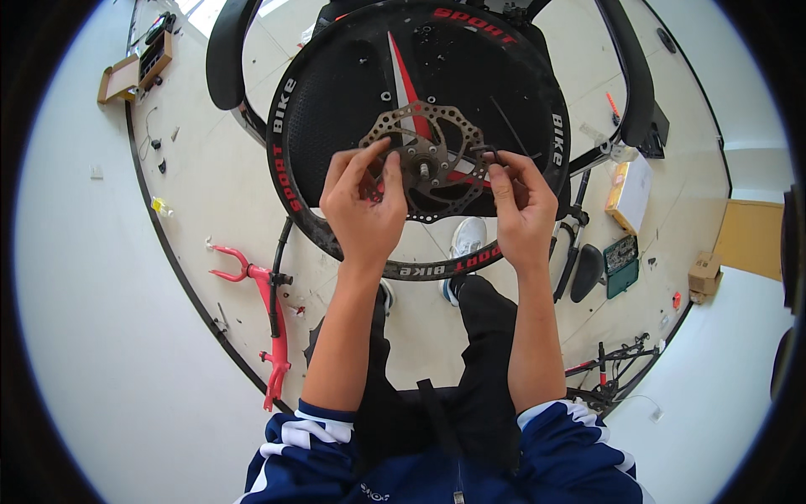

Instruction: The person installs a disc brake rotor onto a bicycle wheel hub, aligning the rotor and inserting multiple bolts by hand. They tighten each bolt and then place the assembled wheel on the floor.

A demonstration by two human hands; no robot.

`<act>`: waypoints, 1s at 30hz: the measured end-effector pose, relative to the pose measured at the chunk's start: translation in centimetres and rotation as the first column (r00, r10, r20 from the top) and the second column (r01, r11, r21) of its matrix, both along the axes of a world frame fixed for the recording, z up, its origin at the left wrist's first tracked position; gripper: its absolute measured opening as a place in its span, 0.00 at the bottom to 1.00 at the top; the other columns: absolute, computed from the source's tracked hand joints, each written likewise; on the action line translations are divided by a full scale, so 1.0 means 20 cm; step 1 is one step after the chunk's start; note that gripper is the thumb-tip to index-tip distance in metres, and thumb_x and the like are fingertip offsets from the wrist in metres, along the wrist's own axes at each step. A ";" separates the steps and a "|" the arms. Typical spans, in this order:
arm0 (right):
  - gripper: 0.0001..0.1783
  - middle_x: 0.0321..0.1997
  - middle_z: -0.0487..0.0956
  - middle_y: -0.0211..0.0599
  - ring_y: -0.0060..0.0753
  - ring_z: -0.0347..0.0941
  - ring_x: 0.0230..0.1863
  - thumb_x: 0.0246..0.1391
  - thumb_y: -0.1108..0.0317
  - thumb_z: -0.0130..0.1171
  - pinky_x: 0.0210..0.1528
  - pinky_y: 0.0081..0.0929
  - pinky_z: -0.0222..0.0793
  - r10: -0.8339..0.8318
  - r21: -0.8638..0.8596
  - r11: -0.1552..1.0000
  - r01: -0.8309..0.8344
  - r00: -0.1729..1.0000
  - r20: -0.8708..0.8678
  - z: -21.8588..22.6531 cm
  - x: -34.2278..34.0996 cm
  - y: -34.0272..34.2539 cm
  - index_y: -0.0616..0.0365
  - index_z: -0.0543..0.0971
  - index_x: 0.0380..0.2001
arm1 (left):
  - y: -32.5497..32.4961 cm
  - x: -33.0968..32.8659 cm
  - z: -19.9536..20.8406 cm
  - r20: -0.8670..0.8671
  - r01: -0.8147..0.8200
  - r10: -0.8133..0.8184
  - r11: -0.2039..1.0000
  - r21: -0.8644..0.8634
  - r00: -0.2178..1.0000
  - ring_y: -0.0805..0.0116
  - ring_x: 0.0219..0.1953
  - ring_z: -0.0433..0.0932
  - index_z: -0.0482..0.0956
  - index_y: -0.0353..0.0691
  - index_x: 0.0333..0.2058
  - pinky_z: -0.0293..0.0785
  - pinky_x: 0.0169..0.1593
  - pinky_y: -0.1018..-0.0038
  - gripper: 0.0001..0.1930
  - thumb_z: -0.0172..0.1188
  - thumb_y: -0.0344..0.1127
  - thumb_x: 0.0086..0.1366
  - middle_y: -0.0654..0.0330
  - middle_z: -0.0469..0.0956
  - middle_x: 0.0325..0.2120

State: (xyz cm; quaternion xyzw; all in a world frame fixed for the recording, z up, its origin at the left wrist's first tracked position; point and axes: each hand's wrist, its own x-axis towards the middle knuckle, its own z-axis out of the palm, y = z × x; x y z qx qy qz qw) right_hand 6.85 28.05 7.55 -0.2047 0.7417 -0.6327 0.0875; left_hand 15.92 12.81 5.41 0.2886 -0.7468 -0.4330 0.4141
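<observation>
A black bicycle wheel (323,109) with red and white markings lies flat in front of me, resting on a chair seat. At its middle sits a perforated metal brake disc (445,113) around the hub axle (424,170). My left hand (365,197) is over the disc's left side, thumb and forefinger brought together; whatever they pinch is too small to make out. At the disc's right edge, my right hand (525,206) pinches a thin, dark, bent hex key (484,149). Another thin dark rod (506,120) lies on the wheel to the right.
Chair armrests (227,55) (628,71) rise on both sides of the wheel. On the floor are a pink bicycle frame part (270,311) at left, and a saddle (587,273), a green tool case (622,267) and a white-and-yellow box (630,193) at right.
</observation>
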 end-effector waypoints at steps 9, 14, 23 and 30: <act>0.11 0.37 0.81 0.44 0.43 0.78 0.31 0.63 0.71 0.60 0.34 0.28 0.72 0.452 0.509 0.830 -0.227 0.809 -0.376 0.05 -0.14 -0.01 0.60 0.77 0.47 | -0.02 -0.08 -0.08 0.086 -0.078 0.078 0.997 0.007 0.993 0.54 0.49 0.67 0.72 0.33 0.55 0.67 0.52 0.63 0.27 0.69 0.39 0.62 0.48 0.69 0.45; 0.12 0.32 0.77 0.36 0.41 0.77 0.27 0.57 0.69 0.64 0.28 0.32 0.73 0.584 0.623 0.760 -0.186 0.616 -0.528 0.04 -0.22 -0.04 0.55 0.79 0.45 | -0.07 -0.13 -0.11 0.012 0.101 -0.106 0.971 0.214 0.994 0.56 0.41 0.75 0.75 0.31 0.50 0.72 0.46 0.64 0.20 0.65 0.41 0.67 0.49 0.77 0.39; 0.15 0.29 0.76 0.33 0.36 0.77 0.27 0.51 0.75 0.65 0.27 0.29 0.75 0.643 0.670 0.730 -0.137 0.470 -0.604 0.00 -0.29 -0.08 0.55 0.81 0.44 | -0.09 -0.16 -0.14 -0.040 0.118 -0.112 0.979 0.167 0.993 0.72 0.29 0.75 0.77 0.32 0.47 0.72 0.35 0.74 0.15 0.63 0.36 0.69 0.58 0.79 0.29; 0.19 0.28 0.72 0.29 0.30 0.73 0.28 0.45 0.75 0.65 0.28 0.27 0.72 0.741 0.733 0.672 -0.110 0.088 -0.666 0.04 -0.38 -0.09 0.57 0.81 0.44 | -0.09 -0.16 -0.11 -0.050 0.121 -0.113 0.969 0.215 0.992 0.60 0.30 0.79 0.78 0.33 0.43 0.74 0.36 0.67 0.13 0.63 0.37 0.67 0.53 0.80 0.31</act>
